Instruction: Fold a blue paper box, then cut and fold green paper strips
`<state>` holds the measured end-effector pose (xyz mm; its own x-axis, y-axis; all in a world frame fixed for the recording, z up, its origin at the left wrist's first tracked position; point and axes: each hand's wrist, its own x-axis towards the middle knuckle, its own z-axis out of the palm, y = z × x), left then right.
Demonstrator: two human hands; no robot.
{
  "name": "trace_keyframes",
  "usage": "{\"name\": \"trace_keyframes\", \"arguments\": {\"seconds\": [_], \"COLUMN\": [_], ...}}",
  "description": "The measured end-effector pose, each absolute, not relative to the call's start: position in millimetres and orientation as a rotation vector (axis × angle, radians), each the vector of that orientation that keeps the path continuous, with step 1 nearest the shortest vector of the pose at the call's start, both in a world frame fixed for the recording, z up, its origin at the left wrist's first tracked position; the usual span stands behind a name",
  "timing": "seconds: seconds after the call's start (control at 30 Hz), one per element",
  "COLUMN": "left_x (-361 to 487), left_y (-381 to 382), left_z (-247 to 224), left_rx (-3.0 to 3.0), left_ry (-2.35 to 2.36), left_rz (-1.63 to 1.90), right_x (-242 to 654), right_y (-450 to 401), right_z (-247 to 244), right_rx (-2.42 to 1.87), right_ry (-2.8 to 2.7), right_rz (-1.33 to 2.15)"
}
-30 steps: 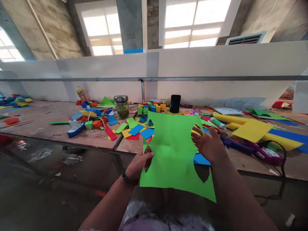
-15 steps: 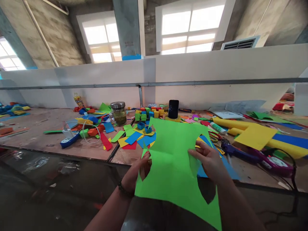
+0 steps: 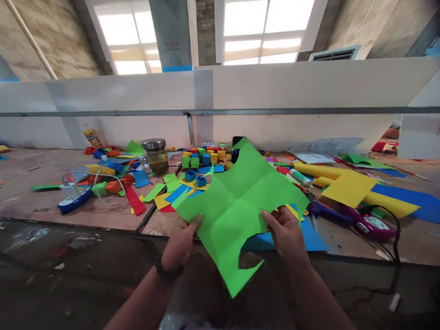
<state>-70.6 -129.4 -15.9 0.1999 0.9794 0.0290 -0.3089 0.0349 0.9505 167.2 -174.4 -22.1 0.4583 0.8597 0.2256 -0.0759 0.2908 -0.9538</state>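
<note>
At the far left of the table [image 3: 24, 183], a blue power strip [image 3: 74, 202] is plugged with a white charger [image 3: 70, 189], and a bottle [image 3: 91, 136] is seen farther back, against the wall. A red paper strip [image 3: 134, 200] is laid flat to the right of the power strip, and behind it a lidded glass jar [image 3: 154, 158] is stood upright. A bracelet [image 3: 168, 272] is worn at the left wrist. By the left hand [image 3: 179, 242], the left edge of a green paper sheet [image 3: 237, 197] is pinched, the thumb being pressed on its face. The sheet is held up, tilted, over the table's front edge, with curved pieces cut from its sides. Small coloured blocks [image 3: 206, 159] are grouped behind it, and a dark phone [image 3: 235, 149] is partly covered by its top corner. By the right hand [image 3: 286, 233], the sheet is clamped beside a cut-out, between thumb and fingers. Farther right, a glue stick [image 3: 299, 177], a yellow paper sheet [image 3: 349, 188] and a purple tool [image 3: 371, 224] are seen lying.
</note>
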Motion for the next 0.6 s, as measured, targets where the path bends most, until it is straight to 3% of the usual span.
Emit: {"name": "trace_keyframes", "arguments": {"seconds": [0.17, 0.37, 0.6], "left_x": [-104, -113, -97], "left_y": [-99, -77, -60], "left_z": [-1, 19, 20], "left_rx": [1.162, 1.36, 1.463], "left_ry": [0.87, 0.973, 0.965], "left_rz": [1.121, 0.963, 0.84], "right_x": [201, 250, 231], "right_y": [-202, -202, -185], "right_z": [-22, -5, 20], "right_rx": [-1.134, -1.185, -1.309], "right_ry": [-0.949, -0.753, -0.915], "right_rz": [1.032, 0.964, 1.003]}}
